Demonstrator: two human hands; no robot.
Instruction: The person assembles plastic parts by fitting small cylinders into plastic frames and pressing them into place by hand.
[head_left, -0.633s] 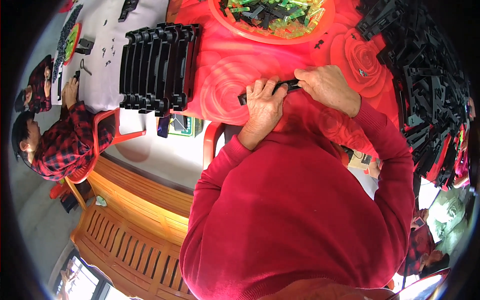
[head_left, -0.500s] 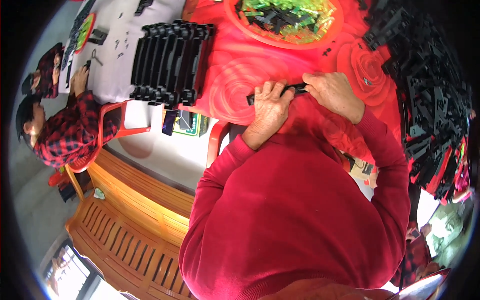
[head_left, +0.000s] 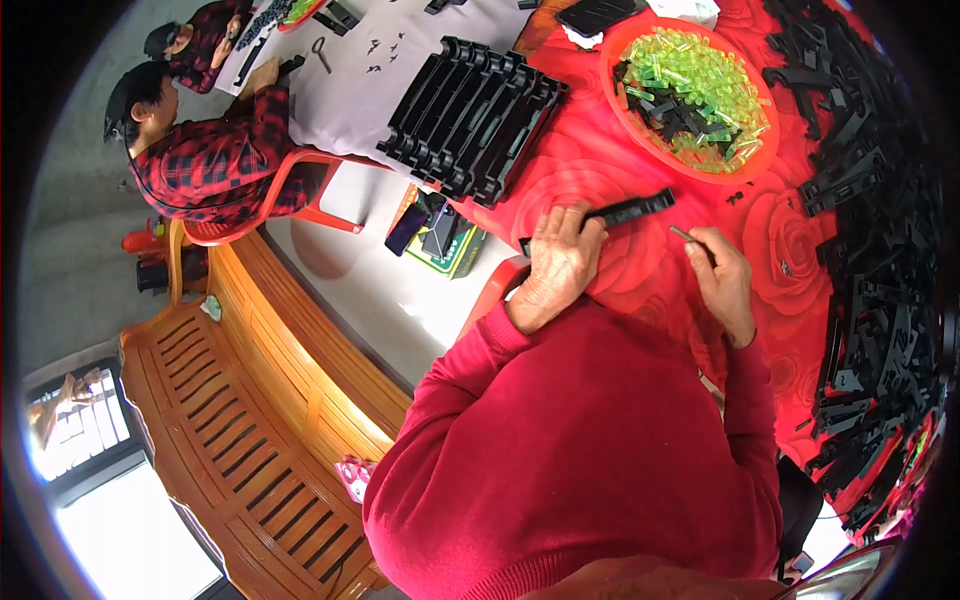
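My left hand [head_left: 562,258] closes over the near end of a long black plastic strip [head_left: 640,208], which slants away across the red rose-patterned cloth. My right hand [head_left: 724,280], apart from the strip, pinches a small greenish stick [head_left: 682,233] between thumb and fingers. Beyond both hands stands an orange-red basin [head_left: 692,175]. Inside it are yellow-green translucent pieces [head_left: 690,68] and black pieces [head_left: 700,122]. To the left of the basin, similar black strips [head_left: 470,122] lie side by side in a stack.
Loose black parts [head_left: 875,310] form a big heap along the right. A few tiny black bits [head_left: 738,196] lie below the basin. On the left, a co-worker in a checked shirt [head_left: 212,150] sits on a red chair [head_left: 275,200] near a wooden bench [head_left: 235,430]. A box [head_left: 462,252] sits below the table.
My right hand has come off the black strip and moved right and nearer me, now with the small stick. The left hand stays on the strip. The whole view has turned and shifted.
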